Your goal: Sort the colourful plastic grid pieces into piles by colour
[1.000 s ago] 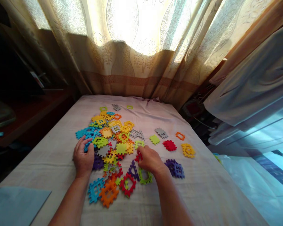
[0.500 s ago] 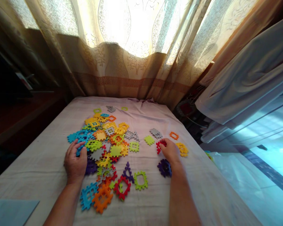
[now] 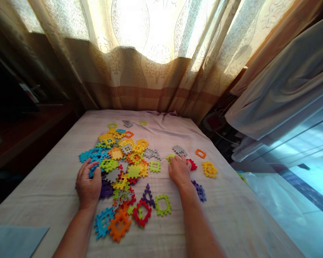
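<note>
My left hand (image 3: 88, 182) rests at the left edge of the heap of plastic interlocking tiles, thumb and fingers apart. A blue tile (image 3: 92, 171) lies by its fingertips, and a dark purple tile (image 3: 106, 190) is beside the palm. My right hand (image 3: 179, 171) reaches over a light green square tile (image 3: 170, 157), thumb and forefinger closed at its edge and partly hiding it. Just right of that hand lies a red tile (image 3: 192, 165), with a grey tile (image 3: 179, 150) beyond the fingers. A purple window tile (image 3: 199, 190) sits right of the wrist.
Yellow (image 3: 209, 169) and orange (image 3: 200, 153) tiles lie to the right. A green frame tile (image 3: 163, 205) and a red frame tile (image 3: 141, 214) are near the front. A pale blue sheet (image 3: 16, 240) occupies the near left corner. Curtains (image 3: 134, 75) hang behind the cloth-covered surface.
My right hand has let go of the red tile and moved left to the light green tile. The purple window tile shows more fully. My left hand stays about where it was.
</note>
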